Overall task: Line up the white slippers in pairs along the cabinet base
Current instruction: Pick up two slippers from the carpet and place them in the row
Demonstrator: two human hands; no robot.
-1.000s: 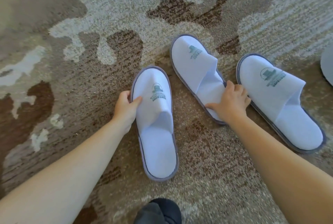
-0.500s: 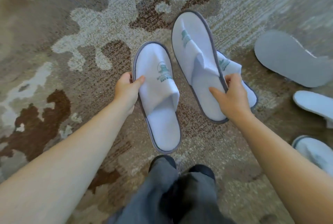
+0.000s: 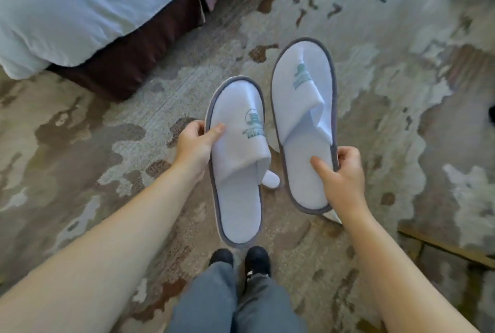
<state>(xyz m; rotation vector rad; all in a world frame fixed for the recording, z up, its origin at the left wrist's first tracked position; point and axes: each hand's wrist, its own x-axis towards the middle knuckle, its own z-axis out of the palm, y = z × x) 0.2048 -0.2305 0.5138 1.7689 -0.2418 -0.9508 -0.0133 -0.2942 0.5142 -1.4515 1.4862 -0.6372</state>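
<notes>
I hold two white slippers with grey trim and a green logo above the patterned carpet. My left hand (image 3: 197,145) grips the left slipper (image 3: 237,172) by its outer edge, thumb on the toe cover. My right hand (image 3: 341,176) pinches the right slipper (image 3: 304,107) near its heel, thumb on the insole. Both slippers point away from me, side by side, the right one farther forward. Bits of white from another slipper (image 3: 271,179) on the floor peek out between and below them. No cabinet is in view.
A bed with a white duvet (image 3: 67,6) and a dark maroon skirt (image 3: 139,54) fills the upper left. My legs in grey trousers and black shoes (image 3: 239,259) stand below the slippers. A wooden edge (image 3: 444,248) shows at the lower right.
Both slippers have been lifted off the carpet and I have risen and turned; the bed has come into view and the other slippers on the floor have mostly left the frame.
</notes>
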